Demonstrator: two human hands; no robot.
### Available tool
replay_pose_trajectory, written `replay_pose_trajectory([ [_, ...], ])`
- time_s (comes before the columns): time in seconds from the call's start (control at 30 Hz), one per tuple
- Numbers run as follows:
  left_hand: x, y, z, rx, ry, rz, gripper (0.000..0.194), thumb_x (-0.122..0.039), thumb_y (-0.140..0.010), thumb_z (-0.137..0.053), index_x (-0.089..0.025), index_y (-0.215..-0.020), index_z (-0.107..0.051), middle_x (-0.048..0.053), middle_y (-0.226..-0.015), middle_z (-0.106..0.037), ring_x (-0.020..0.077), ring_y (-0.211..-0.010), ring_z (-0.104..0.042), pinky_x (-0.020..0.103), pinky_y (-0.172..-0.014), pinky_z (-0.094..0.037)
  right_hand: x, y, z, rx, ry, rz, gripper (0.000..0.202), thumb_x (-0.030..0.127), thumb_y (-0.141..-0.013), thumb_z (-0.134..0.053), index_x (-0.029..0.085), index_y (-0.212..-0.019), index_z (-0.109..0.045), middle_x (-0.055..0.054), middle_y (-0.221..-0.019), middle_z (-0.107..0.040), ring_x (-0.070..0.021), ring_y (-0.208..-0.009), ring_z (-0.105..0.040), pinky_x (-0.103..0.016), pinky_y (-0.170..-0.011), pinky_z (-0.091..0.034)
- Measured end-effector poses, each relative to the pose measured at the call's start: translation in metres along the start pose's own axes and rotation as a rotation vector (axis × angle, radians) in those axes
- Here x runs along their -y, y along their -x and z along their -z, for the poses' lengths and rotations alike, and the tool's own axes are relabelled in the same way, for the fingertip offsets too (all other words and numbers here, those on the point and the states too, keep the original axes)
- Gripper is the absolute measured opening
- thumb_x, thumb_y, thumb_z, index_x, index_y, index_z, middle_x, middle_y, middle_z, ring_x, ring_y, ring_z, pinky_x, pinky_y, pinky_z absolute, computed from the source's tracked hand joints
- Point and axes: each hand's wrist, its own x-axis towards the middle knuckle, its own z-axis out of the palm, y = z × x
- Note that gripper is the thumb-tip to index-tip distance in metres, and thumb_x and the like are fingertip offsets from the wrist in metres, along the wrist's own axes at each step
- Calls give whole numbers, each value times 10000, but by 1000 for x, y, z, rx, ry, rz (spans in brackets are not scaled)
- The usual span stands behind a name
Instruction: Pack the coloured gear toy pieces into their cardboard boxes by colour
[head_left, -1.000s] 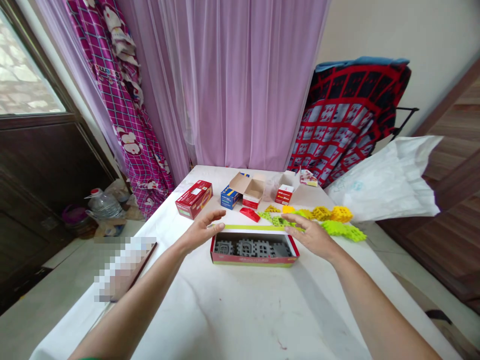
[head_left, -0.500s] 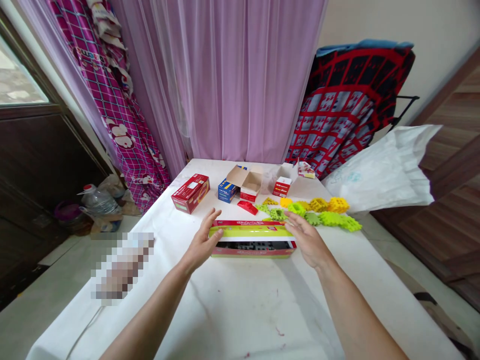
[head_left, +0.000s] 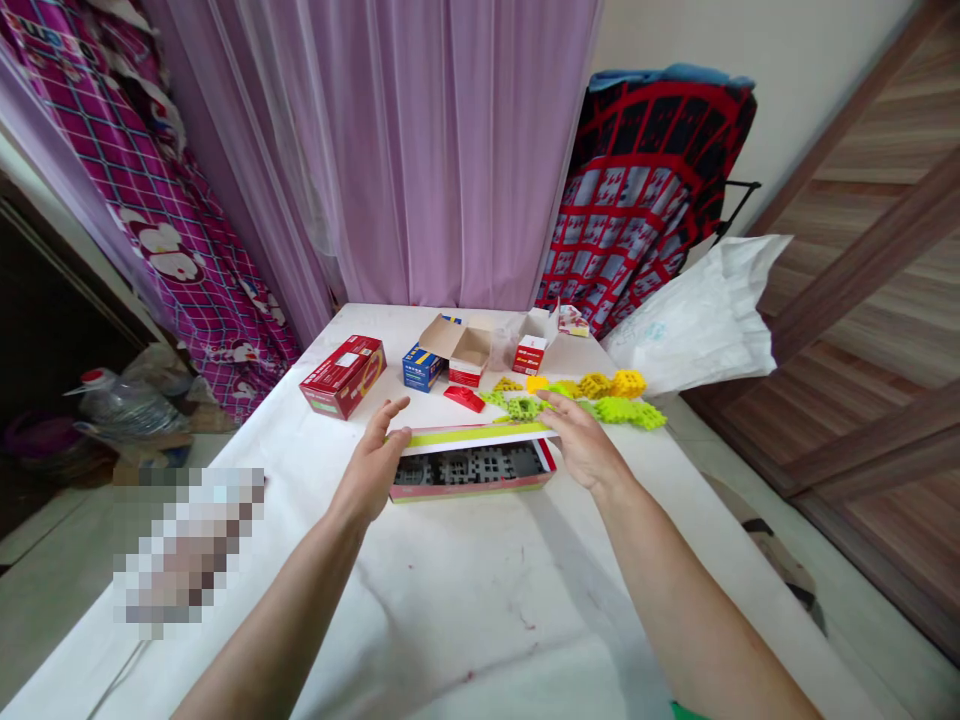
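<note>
A long red and yellow-green cardboard box [head_left: 480, 488] lies on the white-covered table. Dark grey interlocking plastic pieces [head_left: 469, 465] show inside it. Its yellow-green lid [head_left: 474, 436], white along the front edge, is tilted up above the opening. My left hand [head_left: 375, 455] grips the left end of this lid, thumb on the near side. At the lid's right end, my right hand [head_left: 583, 440] grips it with the fingers reaching over the far side. Just behind the lid lie green plastic pieces [head_left: 525, 408] and a small red object [head_left: 464, 399].
Behind stand a dark red box [head_left: 343, 376], a blue box [head_left: 421, 368] and two opened cartons, one red and white [head_left: 529, 355]. Yellow pieces [head_left: 595, 386] lie at right, near a white bag [head_left: 697, 315]. A pixelated object [head_left: 191, 550] with a cord lies on the left.
The lid has tilted further up and back between my hands, and more of the grey pieces show. My view has turned to the right.
</note>
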Motion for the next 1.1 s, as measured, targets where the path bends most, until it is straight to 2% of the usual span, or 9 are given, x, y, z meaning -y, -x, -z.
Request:
replay_pose_trajectory([
  [0.1, -19, -2, -3, 9, 181, 128, 519, -164, -745, -626, -237, -1258, -598, 64, -1223, -632, 211, -1152, -599, 264, -888, -505, 2, -5, 6, -17, 33, -38, 433, 309, -668, -699, 281, -1100, -682, -20, -1033, -688, -216, -1068, -633, -312, -836, -542],
  [0.17, -33, -5, -6, 28, 267, 153, 557, -102, -714, -614, -204, -1261, -589, 52, -1093, -659, 164, -943, -657, 232, -769, -525, 6, -9, 7, -4, 45, -66, 421, 291, -669, -683, 284, -1090, -674, -10, -987, -690, -202, -979, -655, -297, -763, -554],
  [0.3, -54, -12, -9, 67, 336, 226, 570, -46, -706, -586, -184, -1259, -585, 44, -1021, -653, 119, -708, -635, 223, -613, -494, 25, -15, 2, 56, -10, -140, 439, 234, -671, -659, 283, -1107, -635, -4, -1042, -698, -173, -860, -666, -267, -640, -542],
  [0.47, -53, -21, -3, 67, 352, 291, 551, -28, -743, -561, -173, -1275, -566, 13, -841, -645, 108, -588, -581, 228, -554, -449, 54, -15, -8, 59, -43, -205, 438, 170, -673, -624, 254, -1103, -610, -5, -982, -720, -143, -710, -650, -256, -568, -515],
  [0.63, -48, -29, 12, 111, 327, 331, 506, -69, -773, -603, -209, -1259, -576, 2, -816, -641, 127, -653, -603, 240, -589, -462, 70, -16, -12, 64, -78, -254, 436, 135, -688, -623, 239, -1110, -597, -14, -889, -724, -140, -618, -636, -315, -590, -549],
  [0.73, -52, -31, 21, 200, 285, 383, 540, -87, -788, -610, -226, -1304, -538, 16, -860, -657, 153, -712, -624, 293, -648, -499, 67, -15, -10, 90, -66, -226, 404, 161, -708, -635, 247, -1102, -610, -20, -932, -726, -155, -673, -661, -323, -607, -563],
  [0.83, -56, -31, 31, 271, 252, 419, 540, -109, -798, -627, -230, -1315, -529, 29, -905, -655, 173, -774, -633, 339, -713, -516, 58, -10, -9, 69, -6, -227, 372, 133, -703, -635, 246, -1057, -644, -17, -1009, -719, -149, -727, -671, -275, -597, -561],
  [0.97, -54, -28, 41, 311, 191, 439, 489, -155, -793, -677, -246, -1264, -584, 55, -1086, -625, 187, -948, -612, 369, -857, -490, 42, -3, -7, 69, 48, -216, 362, 94, -703, -618, 226, -1035, -677, -33, -1044, -718, -146, -800, -677, -240, -631, -569],
  [1.1, -52, -26, 44, 290, 124, 445, 511, -213, -764, -726, -273, -1255, -598, 67, -1351, -515, 229, -1177, -536, 405, -1042, -382, 32, -4, -4, 110, 102, -199, 369, 122, -716, -626, 216, -1067, -692, -47, -1098, -709, -154, -824, -683, -253, -676, -574],
])
